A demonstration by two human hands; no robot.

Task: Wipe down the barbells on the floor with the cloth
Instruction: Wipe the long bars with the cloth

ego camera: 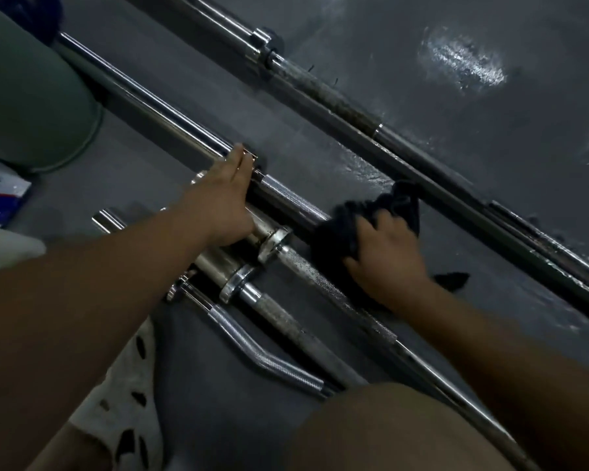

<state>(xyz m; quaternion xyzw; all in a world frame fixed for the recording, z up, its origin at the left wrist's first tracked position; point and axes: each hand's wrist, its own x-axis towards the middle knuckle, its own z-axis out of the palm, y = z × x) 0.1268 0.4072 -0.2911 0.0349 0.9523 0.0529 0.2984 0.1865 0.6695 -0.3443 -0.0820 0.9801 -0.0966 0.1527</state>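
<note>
Several chrome barbells lie side by side on the dark floor, running diagonally from upper left to lower right. My left hand (pixel 223 198) rests flat with straight fingers on the sleeve of a long barbell (pixel 143 96), next to its collar. My right hand (pixel 385 256) grips a dark cloth (pixel 340 226) bunched around the shaft of that same barbell, past its knurled section (pixel 288 195). Closer to me lie two shorter bars (pixel 306 266) with collars and a curl bar (pixel 262 358). A further long barbell (pixel 337 96) lies beyond.
The floor (pixel 456 62) looks wet and glossy at the upper right. A grey-green cylinder (pixel 31 96) stands at the left, with a white and blue packet (pixel 0 195) below it. My knee (pixel 405 433) and a spotted cloth (pixel 123 396) fill the bottom.
</note>
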